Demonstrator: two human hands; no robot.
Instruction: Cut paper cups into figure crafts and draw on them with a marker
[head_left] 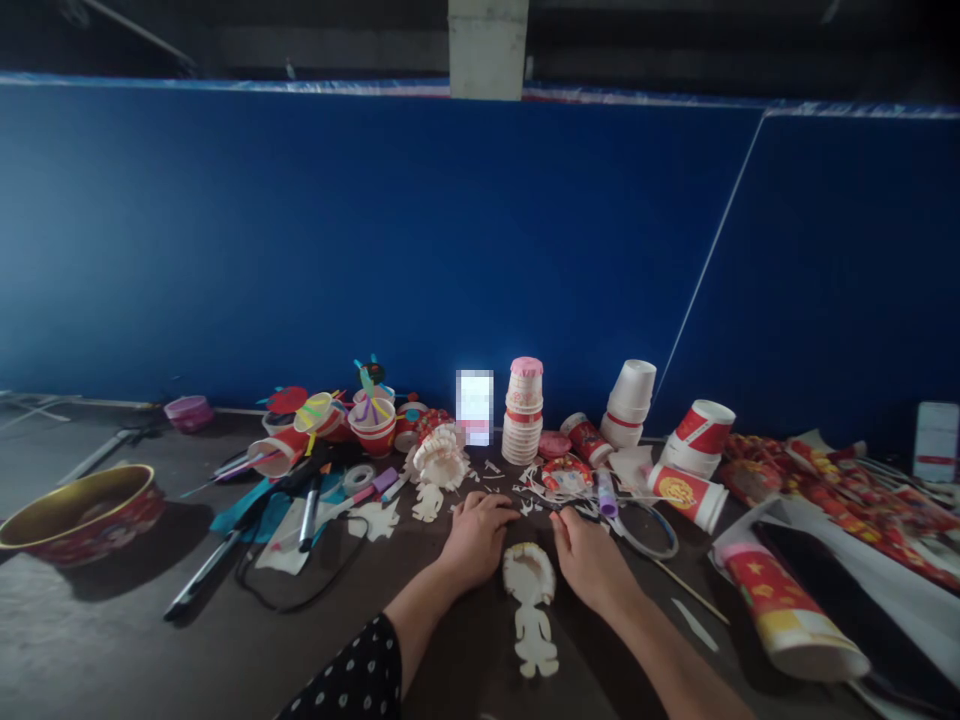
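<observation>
Two hands rest on the table (112, 640): the left hand (476, 540) and right hand (589, 565) sit either side of a paper figure (529, 610) lying flat just below them. Left fingers (495, 512) lie together, curled near paper scraps (534, 490). Right fingers (564, 524) lie together over something dark (579, 514), too shadowed to make out, so I cannot tell whether they grip it. Behind, a blurred card (475, 407) stands beside stacked cups (523, 410).

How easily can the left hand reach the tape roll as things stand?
Probably yes, fairly easily. The left hand rests near the tape roll, and only flat paper cutouts seem to lie between them, so nothing tall blocks the way.
</observation>
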